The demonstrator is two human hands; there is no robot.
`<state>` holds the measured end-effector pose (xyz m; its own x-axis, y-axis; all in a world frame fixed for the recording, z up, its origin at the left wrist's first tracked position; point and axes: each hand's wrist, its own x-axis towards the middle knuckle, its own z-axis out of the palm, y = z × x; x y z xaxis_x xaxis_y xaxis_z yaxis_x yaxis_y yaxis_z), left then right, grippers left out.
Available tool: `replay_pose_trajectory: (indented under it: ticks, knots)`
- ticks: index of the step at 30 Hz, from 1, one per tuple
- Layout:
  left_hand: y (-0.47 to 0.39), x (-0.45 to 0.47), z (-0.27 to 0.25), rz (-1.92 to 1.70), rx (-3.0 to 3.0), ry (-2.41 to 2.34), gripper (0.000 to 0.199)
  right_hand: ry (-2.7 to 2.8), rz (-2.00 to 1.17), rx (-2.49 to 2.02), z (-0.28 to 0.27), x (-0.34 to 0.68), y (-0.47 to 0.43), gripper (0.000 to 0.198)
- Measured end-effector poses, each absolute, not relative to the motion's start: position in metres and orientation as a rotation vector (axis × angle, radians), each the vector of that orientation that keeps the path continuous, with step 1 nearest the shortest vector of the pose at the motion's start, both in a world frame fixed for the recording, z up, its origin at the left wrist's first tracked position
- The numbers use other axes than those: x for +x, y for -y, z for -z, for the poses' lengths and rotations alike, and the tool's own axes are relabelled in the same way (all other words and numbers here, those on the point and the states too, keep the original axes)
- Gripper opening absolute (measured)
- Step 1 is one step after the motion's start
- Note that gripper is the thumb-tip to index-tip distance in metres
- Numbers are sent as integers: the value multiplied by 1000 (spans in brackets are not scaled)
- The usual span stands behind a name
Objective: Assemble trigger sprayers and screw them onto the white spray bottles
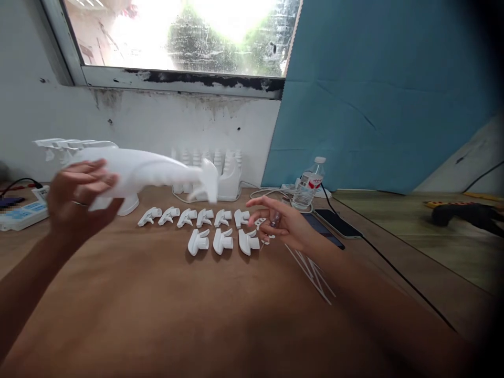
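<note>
My left hand (84,191) is wrapped round the body of a white spray bottle (137,165), held up off the table and lying nearly on its side. Its neck points right, and a motion-blurred white trigger head (210,181) shows at that end. My right hand (279,220) hovers by the right end of the laid-out sprayer heads, fingers apart and partly curled; a small shiny spot between them is unclear. Several white trigger sprayer heads (205,217) lie in a back row, with three more (223,241) in front. Small white parts (260,222) are partly hidden by my right fingers.
Thin white tubes (311,273) lie beneath my right forearm. A clear water bottle (309,184) and phone (337,223) with cable are at right. White ridged-neck pieces (228,176) stand by the wall; several white spray bottles (71,144) stand left, near a power strip (23,214).
</note>
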<state>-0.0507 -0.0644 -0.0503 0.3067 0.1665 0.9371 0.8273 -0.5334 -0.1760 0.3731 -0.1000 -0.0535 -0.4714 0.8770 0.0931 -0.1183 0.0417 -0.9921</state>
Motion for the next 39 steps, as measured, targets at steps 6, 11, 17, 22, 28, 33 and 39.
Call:
replay_pose_trajectory:
  ticks: [6, 11, 17, 22, 28, 33, 39]
  knots:
    - [70, 11, 56, 991, -1937, 408, 37, 1473, -1509, -934, 58, 353, 88, 43]
    - [70, 23, 65, 1054, -1945, 437, 25, 1495, -1594, -933, 70, 347, 81, 46]
    - [66, 36, 60, 1076, -2028, 365, 38, 1526, -1301, -1059, 62, 347, 86, 40]
    - [63, 33, 51, 1008, -2574, 603, 49, 2232, -126, -964, 52, 364, 82, 30]
    - [46, 13, 32, 1037, -3347, 1599, 45, 2319, 1023, -538, 37, 392, 75, 25]
    - [-2, -18, 47, 2109, -2990, 1824, 55, 1904, 1255, -785, 17, 436, 77, 25]
    - [-72, -19, 85, 2512, -2552, 1528, 60, 1714, 1188, -1103, 42, 479, 88, 30]
